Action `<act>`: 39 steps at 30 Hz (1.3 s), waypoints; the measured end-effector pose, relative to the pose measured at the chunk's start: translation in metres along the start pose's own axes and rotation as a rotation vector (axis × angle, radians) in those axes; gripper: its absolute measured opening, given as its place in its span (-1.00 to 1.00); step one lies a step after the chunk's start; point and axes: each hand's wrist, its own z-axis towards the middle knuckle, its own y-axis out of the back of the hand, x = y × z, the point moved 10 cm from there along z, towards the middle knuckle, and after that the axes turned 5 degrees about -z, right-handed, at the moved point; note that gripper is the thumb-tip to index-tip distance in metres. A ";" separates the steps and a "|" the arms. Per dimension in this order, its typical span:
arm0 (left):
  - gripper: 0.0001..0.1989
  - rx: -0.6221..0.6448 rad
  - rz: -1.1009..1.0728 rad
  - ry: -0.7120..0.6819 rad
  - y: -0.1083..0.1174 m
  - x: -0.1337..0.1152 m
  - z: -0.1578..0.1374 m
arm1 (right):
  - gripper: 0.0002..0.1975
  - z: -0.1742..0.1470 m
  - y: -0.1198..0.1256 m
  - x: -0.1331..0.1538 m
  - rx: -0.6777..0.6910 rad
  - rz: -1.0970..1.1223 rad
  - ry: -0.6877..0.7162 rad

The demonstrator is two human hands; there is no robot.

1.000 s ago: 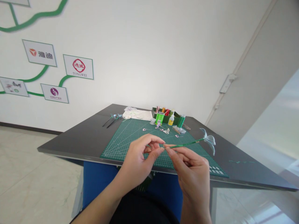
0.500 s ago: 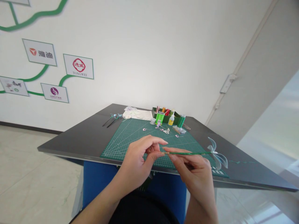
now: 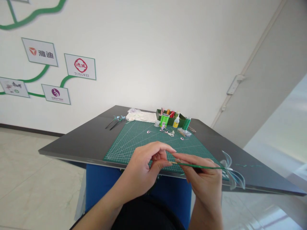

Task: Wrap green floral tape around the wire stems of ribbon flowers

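Note:
An artificial flower with pale blue, see-through petals (image 3: 236,179) lies sideways above the table's front edge. Its thin stem (image 3: 203,166) is wrapped in green, with a bare golden tip pointing left. My right hand (image 3: 202,179) is closed on the stem, thumb below and fingers stretched along it. At the golden tip, my left hand (image 3: 148,167) is curled, its thumb against the stem's end. The left index fingertip arches over and meets the right fingertips. What the other left fingers hold is hidden.
A green cutting mat (image 3: 134,140) covers the table's middle. On it lie scissors (image 3: 171,134), a glue bottle (image 3: 176,122), a green can (image 3: 164,120) and a green thread spool (image 3: 186,124). Behind stands a box of spools (image 3: 170,121). Finished-looking flower stems (image 3: 117,123) lie left.
The flower end of the stem has dipped down and moved right, so the stem now slopes. Both hands have shifted slightly right, and their index fingertips have come together.

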 end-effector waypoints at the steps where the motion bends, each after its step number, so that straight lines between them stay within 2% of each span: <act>1: -0.88 0.004 -0.015 0.007 0.000 0.001 0.000 | -0.70 0.000 0.000 0.002 -0.003 -0.006 0.006; 7: -0.87 0.021 -0.078 0.028 -0.002 0.000 0.000 | -0.68 -0.001 0.003 0.002 -0.028 -0.017 0.001; 14: -0.86 -0.057 -0.021 -0.005 0.008 -0.001 0.000 | -0.80 -0.001 -0.015 -0.012 0.118 0.060 -0.118; 21: -0.87 -0.122 0.112 -0.077 0.013 -0.003 -0.002 | -0.84 -0.009 -0.020 -0.015 0.156 0.055 -0.202; 25: -0.87 -0.146 0.210 -0.146 0.015 -0.008 -0.003 | -0.84 -0.012 -0.017 -0.010 0.117 -0.025 -0.190; 30: -0.90 -0.169 0.296 -0.199 0.013 -0.013 -0.005 | -0.84 -0.014 -0.018 -0.010 0.037 0.001 -0.226; 34: -0.93 -0.164 0.235 -0.161 0.012 -0.011 -0.003 | -0.84 -0.014 -0.018 -0.012 0.013 0.011 -0.214; 39: -0.97 -0.096 0.038 -0.010 0.009 0.004 0.001 | -0.83 -0.012 -0.014 -0.007 -0.002 0.008 -0.180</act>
